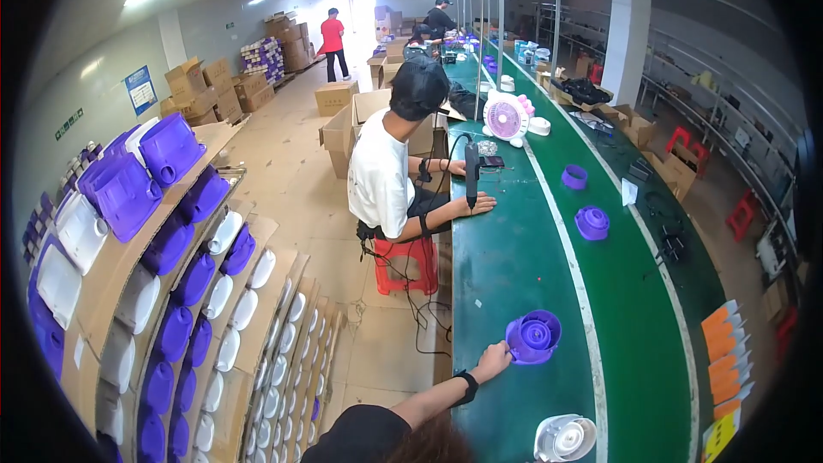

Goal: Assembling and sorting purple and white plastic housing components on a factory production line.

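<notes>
My left hand [492,361], with a black band on its wrist, reaches from the lower edge onto the green conveyor belt [497,274]. Its fingers hold the near rim of a round purple plastic housing [535,336] that lies flat on the belt. A round white fan housing [564,438] lies on the belt close by, toward the lower edge. My right hand is not in view.
A co-worker in a white shirt [379,173] sits on a red stool [405,261] further up the belt, holding a black electric screwdriver [471,173]. Two more purple parts [591,222] and a pink-and-white fan [506,118] lie beyond. At the left stand shelves of purple and white shells [171,249]. Cardboard boxes [336,96] stand in the aisle.
</notes>
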### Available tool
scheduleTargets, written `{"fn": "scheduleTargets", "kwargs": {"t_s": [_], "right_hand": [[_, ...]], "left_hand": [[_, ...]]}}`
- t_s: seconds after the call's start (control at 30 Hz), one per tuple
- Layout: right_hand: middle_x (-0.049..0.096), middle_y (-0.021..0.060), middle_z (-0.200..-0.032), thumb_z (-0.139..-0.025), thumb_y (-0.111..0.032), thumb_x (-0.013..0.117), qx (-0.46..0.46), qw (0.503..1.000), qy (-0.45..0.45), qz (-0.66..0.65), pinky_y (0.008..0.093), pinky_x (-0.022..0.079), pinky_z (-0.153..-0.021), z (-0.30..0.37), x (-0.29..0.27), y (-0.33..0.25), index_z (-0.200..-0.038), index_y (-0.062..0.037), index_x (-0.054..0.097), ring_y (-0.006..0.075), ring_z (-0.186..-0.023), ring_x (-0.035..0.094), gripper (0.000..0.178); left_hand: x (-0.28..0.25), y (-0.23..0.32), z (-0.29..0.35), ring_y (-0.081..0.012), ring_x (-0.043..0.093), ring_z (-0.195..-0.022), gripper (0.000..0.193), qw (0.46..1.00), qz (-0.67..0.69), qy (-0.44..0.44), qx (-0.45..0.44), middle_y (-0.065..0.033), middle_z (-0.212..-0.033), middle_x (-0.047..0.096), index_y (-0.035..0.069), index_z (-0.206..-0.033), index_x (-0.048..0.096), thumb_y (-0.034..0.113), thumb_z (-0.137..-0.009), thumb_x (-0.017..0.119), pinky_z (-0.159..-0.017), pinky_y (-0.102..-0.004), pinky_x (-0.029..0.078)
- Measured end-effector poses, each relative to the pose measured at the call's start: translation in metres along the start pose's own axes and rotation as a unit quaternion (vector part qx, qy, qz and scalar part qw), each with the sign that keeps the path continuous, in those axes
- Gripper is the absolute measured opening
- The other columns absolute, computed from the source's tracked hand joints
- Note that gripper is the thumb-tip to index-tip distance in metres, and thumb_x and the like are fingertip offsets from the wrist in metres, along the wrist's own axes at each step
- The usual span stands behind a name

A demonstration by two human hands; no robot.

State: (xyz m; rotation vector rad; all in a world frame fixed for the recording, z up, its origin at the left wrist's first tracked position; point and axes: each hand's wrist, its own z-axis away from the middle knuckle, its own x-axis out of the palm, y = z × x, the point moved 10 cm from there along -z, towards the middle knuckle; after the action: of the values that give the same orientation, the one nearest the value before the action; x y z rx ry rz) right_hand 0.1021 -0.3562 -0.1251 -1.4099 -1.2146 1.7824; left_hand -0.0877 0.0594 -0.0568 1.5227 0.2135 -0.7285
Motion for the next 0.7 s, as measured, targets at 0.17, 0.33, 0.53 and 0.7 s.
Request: {"fn": "scheduleTargets", "kwargs": {"t_s": [0.17, 0.33, 0.53, 0.7], "right_hand": [[0.059, 0.0141, -0.08, -0.074, -0.006, 0.062, -0.004, 0.998, -0.001, 0.055, 0.0321, 0.051, -0.05, 0.002, -0.007, -0.012, -0.098, 0.0053, 0.053, 0.0196, -0.06, 0.058, 0.028], [0.058, 0.0167, -0.088, -0.075, 0.0, 0.055, 0.117, 0.968, 0.076, -0.206, 0.032, 0.051, -0.063, 0.021, -0.014, -0.024, -0.1, 0.0054, 0.054, 0.0248, -0.074, 0.058, 0.026], [0.056, 0.0188, -0.091, -0.076, -0.004, 0.059, -0.212, 0.967, 0.136, -0.026, 0.0352, 0.047, -0.069, 0.029, -0.025, -0.05, -0.092, 0.0043, 0.057, 0.0257, -0.076, 0.055, 0.018], [0.056, 0.0192, -0.091, -0.075, -0.003, 0.062, -0.215, 0.961, 0.129, -0.112, 0.0355, 0.047, -0.067, 0.031, -0.019, -0.084, -0.087, 0.005, 0.058, 0.0255, -0.076, 0.055, 0.015]], "left_hand": [[0.012, 0.008, -0.003, -0.0394, 0.057, -0.076, 0.021, 0.999, -0.011, -0.012, 0.03, -0.0201, -0.078, 0.059, 0.003, -0.09, 0.049, 0.017, -0.076, 0.054, -0.068, -0.0468, 0.045], [-0.007, 0.025, 0.012, -0.0356, 0.054, -0.077, 0.012, 0.992, 0.049, 0.093, 0.069, -0.0183, -0.078, 0.054, 0.003, -0.084, 0.046, 0.009, -0.076, 0.053, -0.069, -0.0398, 0.046], [0.05, -0.025, 0.015, -0.0218, 0.056, -0.087, 0.023, 0.854, 0.469, -0.026, -0.225, -0.0124, -0.097, 0.054, 0.005, -0.098, 0.046, 0.004, -0.077, 0.055, -0.077, -0.0352, 0.047], [0.064, -0.026, 0.013, -0.0193, 0.054, -0.093, 0.033, 0.786, 0.564, -0.062, -0.247, -0.0086, -0.101, 0.054, 0.001, -0.111, 0.043, -0.001, -0.078, 0.052, -0.084, -0.0358, 0.046]]}}
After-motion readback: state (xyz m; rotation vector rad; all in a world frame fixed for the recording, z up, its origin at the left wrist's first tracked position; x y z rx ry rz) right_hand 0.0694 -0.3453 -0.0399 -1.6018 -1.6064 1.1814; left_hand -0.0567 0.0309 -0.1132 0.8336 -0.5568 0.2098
